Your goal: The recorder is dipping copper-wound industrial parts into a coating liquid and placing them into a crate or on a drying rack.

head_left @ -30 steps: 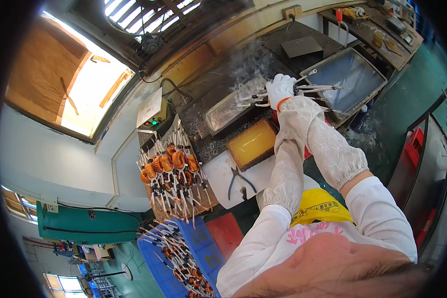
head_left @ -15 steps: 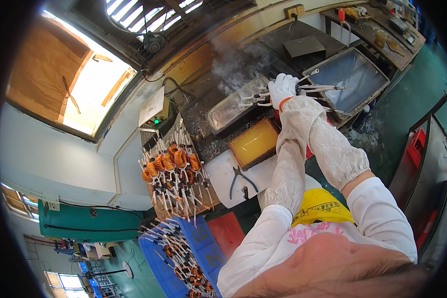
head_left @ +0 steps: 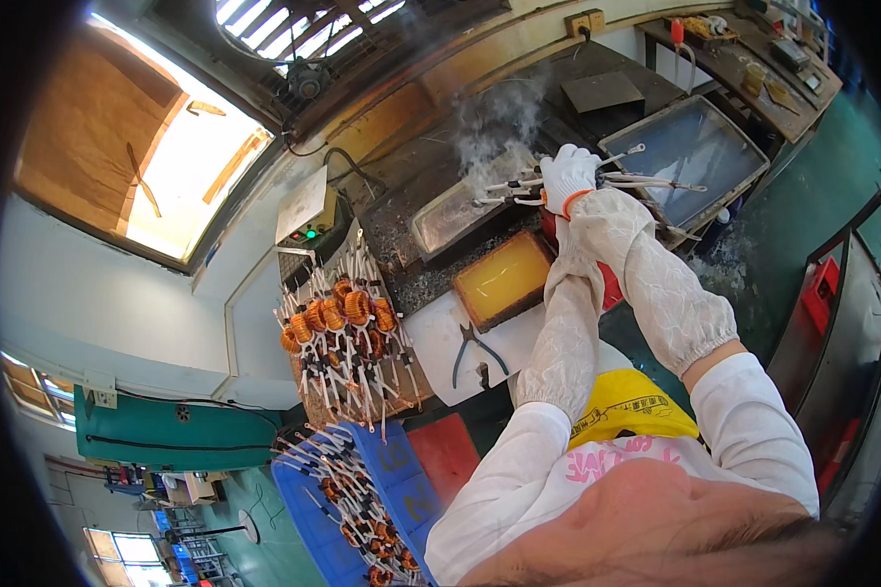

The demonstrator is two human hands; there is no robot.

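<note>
My right hand (head_left: 568,174), in a white glove with an orange cuff, is closed round a bundle of white wire leads (head_left: 656,183) with black sleeves and metal lug ends. Some lead ends point left over the long metal-filled solder pot (head_left: 460,213), which gives off smoke; others reach right over a water-filled tray (head_left: 690,147). My left forearm (head_left: 570,338) runs up beneath the right one, and the left hand is hidden there. Near the left sleeve sits a rectangular pan of yellow liquid (head_left: 502,279).
Copper toroid coils (head_left: 357,308) with white leads are heaped on a board at left. More coils fill a blue crate (head_left: 411,479) below. Pliers (head_left: 472,352) lie on a white sheet. A control box (head_left: 306,207) shows a green light. A fan (head_left: 306,80) hangs at the window.
My right hand has shifted slightly right with the leads, drawing their left ends back a little over the solder pot. The smoke has drifted right.
</note>
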